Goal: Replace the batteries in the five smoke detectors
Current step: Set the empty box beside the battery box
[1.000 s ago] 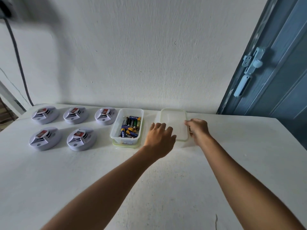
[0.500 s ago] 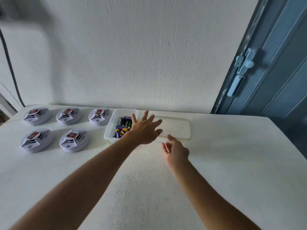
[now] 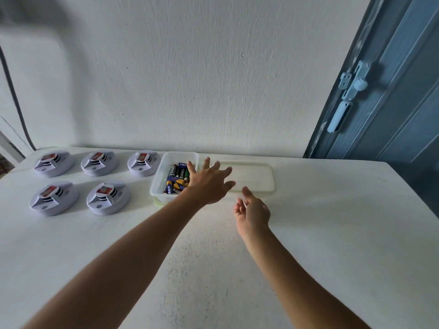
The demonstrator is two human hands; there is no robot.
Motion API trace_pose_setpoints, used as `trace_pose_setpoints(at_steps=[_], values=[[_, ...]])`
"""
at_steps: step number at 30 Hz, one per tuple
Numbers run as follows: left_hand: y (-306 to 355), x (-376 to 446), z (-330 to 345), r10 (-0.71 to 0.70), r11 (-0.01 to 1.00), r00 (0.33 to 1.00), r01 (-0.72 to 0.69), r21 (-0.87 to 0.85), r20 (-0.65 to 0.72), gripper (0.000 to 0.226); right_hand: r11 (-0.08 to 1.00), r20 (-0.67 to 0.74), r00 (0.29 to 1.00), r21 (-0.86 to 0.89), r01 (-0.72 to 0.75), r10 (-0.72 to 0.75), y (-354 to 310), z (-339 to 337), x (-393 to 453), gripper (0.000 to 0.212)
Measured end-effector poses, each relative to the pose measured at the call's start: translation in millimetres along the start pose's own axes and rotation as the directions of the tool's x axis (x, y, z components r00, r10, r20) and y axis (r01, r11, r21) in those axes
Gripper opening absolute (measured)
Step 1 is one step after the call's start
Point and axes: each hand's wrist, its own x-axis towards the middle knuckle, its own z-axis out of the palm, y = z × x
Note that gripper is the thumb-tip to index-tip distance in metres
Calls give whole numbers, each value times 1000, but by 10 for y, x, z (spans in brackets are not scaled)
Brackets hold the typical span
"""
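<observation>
White counter (image 3: 332, 233) against textured white wall (image 3: 213, 79), blue door (image 3: 403, 103) upper right. Five smoke detectors (image 3: 53, 198) at left, beside battery tub (image 3: 166, 162), long axis toward wall. Left hand (image 3: 209, 184) spread, right hand (image 3: 253, 213) relaxed, both empty.

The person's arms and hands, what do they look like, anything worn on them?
Both forearms are bare right to the frame's bottom edge, with no sleeves showing. The left hand and right hand wear no gloves, and no watch, bracelet or ring is visible. Fingernails look short and plain.
</observation>
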Motion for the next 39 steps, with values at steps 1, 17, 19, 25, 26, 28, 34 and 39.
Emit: trace_pose_setpoints(at_steps=[1, 17, 19, 25, 26, 28, 34, 39], values=[[0, -1, -2, -3, 1000, 1000, 3, -3, 2, 56, 1000, 3, 1000, -11, 15, -15, 11, -7, 5, 51], [164, -134, 32, -15, 997, 968, -4, -79, -249, 33, 681, 68, 864, -586, 439, -499, -698, 75, 395, 47], [289, -206, 131, 17, 997, 930, -42, -58, -368, 23, 694, 134, 932, -633, 343, -338, -863, 75, 512, 52], [428, -254, 102, -47, 998, 962, 32, -60, -270, 45, 693, 166, 949, -651, 311, -270, -972, -150, 508, 50], [399, -232, 61, -56, 998, 974, 47, -47, -221, 48, 711, 158, 952, -635, 301, -262, -945, -183, 455, 45], [340, -183, 23, -76, 997, 988, 72, -39, -131, 53, 733, 152, 962, -623, 271, -227, -850, -265, 336, 41], [204, -38, 18, -72, 981, 997, 75, -180, 23, 62, 707, 223, 964, -659, 256, -141, -490, -399, 0, 41], [44, -10, 8, -5, 916, 998, 29, -401, 59, 66, 587, 205, 914, -713, 384, -349, -516, -341, 92, 33]])
